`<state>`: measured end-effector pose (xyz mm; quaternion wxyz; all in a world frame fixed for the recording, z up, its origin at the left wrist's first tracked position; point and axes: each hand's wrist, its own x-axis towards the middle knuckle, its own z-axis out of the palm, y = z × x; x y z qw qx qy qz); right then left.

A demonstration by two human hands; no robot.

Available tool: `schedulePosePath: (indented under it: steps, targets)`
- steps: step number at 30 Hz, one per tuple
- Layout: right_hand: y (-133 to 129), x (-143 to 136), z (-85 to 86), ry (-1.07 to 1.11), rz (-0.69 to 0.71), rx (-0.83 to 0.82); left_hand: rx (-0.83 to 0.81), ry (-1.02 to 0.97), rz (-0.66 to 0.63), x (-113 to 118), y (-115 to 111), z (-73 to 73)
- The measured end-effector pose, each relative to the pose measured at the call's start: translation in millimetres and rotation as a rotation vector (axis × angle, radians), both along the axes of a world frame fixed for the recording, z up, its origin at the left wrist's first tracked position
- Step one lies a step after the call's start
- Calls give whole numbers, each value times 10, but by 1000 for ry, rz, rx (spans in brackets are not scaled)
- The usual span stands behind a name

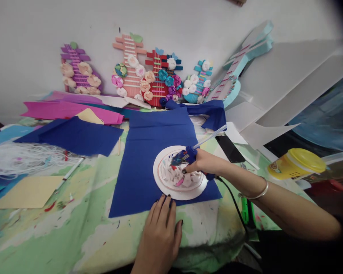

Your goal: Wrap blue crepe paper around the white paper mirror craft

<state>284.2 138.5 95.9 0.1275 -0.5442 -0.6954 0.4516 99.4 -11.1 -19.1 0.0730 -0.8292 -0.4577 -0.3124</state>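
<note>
My right hand (202, 163) is wrapped round a blue hot glue gun (184, 156) with a clear glue stick (210, 137) coming out of its back. The gun is over a round white disc (161, 184) covered with crumpled white paper scraps (173, 177). Under the disc lies a large blue sheet (137, 167). At the sheet's front edge my left hand (161, 224) lies flat, palm down, with fingertips near the disc's lower rim. Its fingers are slightly apart and hold nothing.
Flower-decorated paper guitars (128, 68) lean on the wall. White string (20, 160), blue paper (80, 133) and a beige sheet (28, 192) lie left. A black phone (230, 148), a yellow-lidded tub (294, 163) and a green cutter (248, 213) are right, near the gun's cable (234, 199).
</note>
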Motion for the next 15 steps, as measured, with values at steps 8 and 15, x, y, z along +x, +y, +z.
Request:
schedulePosePath:
  steps: [8, 15]
  targets:
    - [59, 572, 260, -323, -334, 121, -1, -36, 8, 9, 0, 2]
    - [11, 384, 318, -222, -316, 220, 6, -5, 2, 2, 1, 7]
